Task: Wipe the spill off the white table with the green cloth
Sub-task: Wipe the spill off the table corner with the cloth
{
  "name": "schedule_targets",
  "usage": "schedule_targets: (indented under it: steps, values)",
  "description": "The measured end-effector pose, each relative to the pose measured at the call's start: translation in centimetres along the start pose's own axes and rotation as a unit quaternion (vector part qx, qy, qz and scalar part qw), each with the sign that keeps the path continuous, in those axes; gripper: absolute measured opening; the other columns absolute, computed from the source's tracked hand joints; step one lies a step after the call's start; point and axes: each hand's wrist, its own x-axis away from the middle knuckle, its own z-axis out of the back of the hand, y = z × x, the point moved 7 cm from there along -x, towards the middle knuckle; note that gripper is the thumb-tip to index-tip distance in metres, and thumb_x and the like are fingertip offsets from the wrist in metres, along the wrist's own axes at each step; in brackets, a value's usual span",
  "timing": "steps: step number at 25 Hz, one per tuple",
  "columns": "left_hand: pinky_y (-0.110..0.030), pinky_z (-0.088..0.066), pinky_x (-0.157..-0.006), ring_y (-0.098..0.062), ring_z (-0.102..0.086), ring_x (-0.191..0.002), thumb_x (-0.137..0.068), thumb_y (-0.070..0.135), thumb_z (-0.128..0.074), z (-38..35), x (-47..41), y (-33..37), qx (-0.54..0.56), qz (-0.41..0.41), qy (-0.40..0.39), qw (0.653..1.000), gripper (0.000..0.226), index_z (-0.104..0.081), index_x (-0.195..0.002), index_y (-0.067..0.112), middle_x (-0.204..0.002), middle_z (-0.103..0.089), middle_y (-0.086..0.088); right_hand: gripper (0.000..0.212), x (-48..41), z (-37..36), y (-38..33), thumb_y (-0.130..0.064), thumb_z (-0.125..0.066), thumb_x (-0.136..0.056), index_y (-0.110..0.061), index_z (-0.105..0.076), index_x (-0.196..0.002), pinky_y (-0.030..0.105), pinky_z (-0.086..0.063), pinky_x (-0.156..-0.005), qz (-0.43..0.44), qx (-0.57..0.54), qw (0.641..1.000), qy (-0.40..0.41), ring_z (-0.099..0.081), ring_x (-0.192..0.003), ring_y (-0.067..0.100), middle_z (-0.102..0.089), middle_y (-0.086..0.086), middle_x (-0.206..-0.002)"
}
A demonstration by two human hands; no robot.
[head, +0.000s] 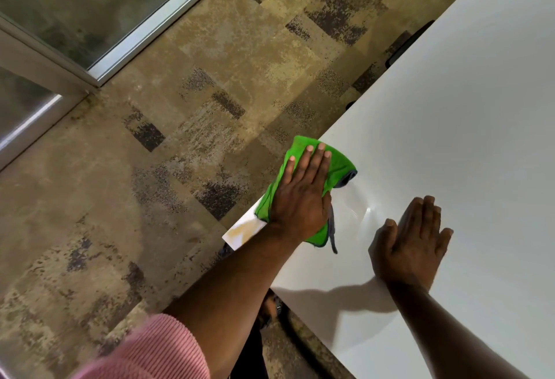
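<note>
White table (450, 114) near its carpet-side edge: our left hand (303, 195) presses flat on the cloth (339, 165) to mop the spill (243, 230), right hand (416, 243) open, empty, bracing.

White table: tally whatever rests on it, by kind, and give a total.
Hands: 2, the left hand pressing flat on the cloth, the right hand flat on the bare white table
Green cloths: 1, the green cloth at the table's edge
Yellowish stains: 1, the stain by the corner
Total: 4

Crumpled green cloth (336, 168) overhangs the white table (450, 138) edge beside a yellowish spill (243, 230).
</note>
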Motion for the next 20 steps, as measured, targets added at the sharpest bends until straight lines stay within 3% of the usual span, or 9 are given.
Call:
schedule_targets:
  steps: [6,14,20]
  values:
    - [-0.053,-0.018,-0.127,-0.027,-0.009,-0.160,-0.104,0.041,-0.036,0.1,3.6,-1.0,-0.033,0.014,0.003,0.999,0.072,-0.014,-0.163,0.008,-0.172,-0.013,-0.010,0.073,0.2,0.4,-0.3,-0.038,-0.030,-0.097,-0.006,-0.020,-0.163,0.057,-0.004,-0.127,0.007,-0.009,1.000,0.008,-0.010,-0.160,0.027,-0.015,0.011,-0.173]
    - [-0.050,-0.016,-0.128,-0.024,-0.011,-0.160,-0.108,0.048,-0.025,0.4,-1.0,-0.7,-0.007,-0.002,0.029,1.000,0.066,-0.018,-0.163,0.013,-0.172,-0.015,-0.005,0.072,-0.1,0.0,0.2,-0.039,-0.032,-0.099,-0.008,-0.020,-0.163,0.056,-0.004,-0.128,0.008,-0.001,1.000,0.015,-0.010,-0.160,0.027,-0.015,0.010,-0.173]
    - [-0.049,-0.018,-0.128,-0.025,-0.012,-0.160,-0.107,0.044,-0.030,-0.2,4.0,-2.1,-0.015,0.022,0.036,0.999,0.066,-0.015,-0.163,0.011,-0.173,-0.013,-0.006,0.071,0.0,0.1,0.3,-0.039,-0.032,-0.100,-0.009,-0.019,-0.163,0.056,-0.003,-0.128,0.008,-0.002,1.000,0.013,-0.010,-0.160,0.026,-0.015,0.009,-0.173]
